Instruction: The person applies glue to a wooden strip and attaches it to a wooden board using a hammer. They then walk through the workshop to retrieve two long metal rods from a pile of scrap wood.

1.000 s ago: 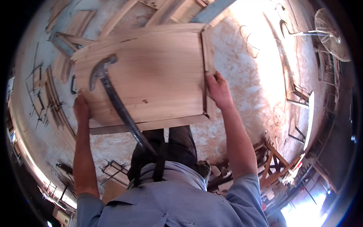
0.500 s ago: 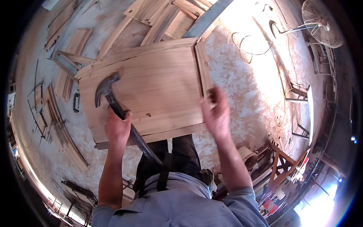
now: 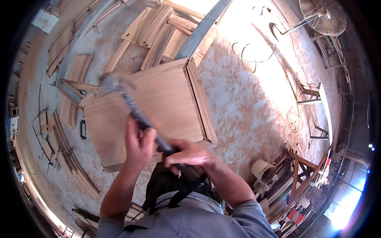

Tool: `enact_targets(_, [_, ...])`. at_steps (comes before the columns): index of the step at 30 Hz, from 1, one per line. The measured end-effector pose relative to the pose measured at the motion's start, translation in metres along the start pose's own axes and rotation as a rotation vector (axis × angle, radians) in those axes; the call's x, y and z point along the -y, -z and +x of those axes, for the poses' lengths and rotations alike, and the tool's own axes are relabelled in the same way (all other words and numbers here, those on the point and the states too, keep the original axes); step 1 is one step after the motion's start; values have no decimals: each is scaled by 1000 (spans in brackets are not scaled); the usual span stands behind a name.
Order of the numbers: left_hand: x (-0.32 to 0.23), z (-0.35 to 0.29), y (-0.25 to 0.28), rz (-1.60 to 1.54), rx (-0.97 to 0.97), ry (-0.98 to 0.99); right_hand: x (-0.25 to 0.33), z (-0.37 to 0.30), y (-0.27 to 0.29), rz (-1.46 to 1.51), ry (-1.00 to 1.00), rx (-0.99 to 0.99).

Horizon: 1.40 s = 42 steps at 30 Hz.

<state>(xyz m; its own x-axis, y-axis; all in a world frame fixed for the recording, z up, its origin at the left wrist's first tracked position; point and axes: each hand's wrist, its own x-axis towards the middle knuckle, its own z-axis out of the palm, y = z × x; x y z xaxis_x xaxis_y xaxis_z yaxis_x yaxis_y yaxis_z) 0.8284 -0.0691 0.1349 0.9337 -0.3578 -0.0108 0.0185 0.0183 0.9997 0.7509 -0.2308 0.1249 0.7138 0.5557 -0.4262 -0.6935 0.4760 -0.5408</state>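
At center frame, a left hand (image 3: 139, 139) grips a hammer (image 3: 138, 114) midway along its handle as the right hand (image 3: 188, 154) grasps it lower down, its blurred head over a wooden panel (image 3: 158, 103). Boards (image 3: 158, 25) lie at upper center; a wire fan (image 3: 323, 20) stands upper right, a bucket (image 3: 262, 170) lower right.
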Motion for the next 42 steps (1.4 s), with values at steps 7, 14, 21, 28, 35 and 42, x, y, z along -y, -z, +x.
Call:
enact_targets(7, [57, 101, 10, 1113, 73, -353, 29, -124, 47, -893, 175, -1061])
enact_targets(14, [100, 140, -2, 1396, 113, -345, -9, -161, 100, -144, 145, -1016])
enact_targets(21, [121, 139, -21, 1518, -50, -348, -36, -170, 107, 296, -34, -874])
enact_targets(28, [118, 140, -25, 1522, -47, -303, -43, -161, 113, 321, -185, -792])
enact_targets(35, [120, 140, -25, 1538, -62, -295, -37, -164, 111, 355, -179, -899])
enact_targets(42, [120, 137, -27, 1530, -102, -263, -39, -162, 102, 268, -239, -816])
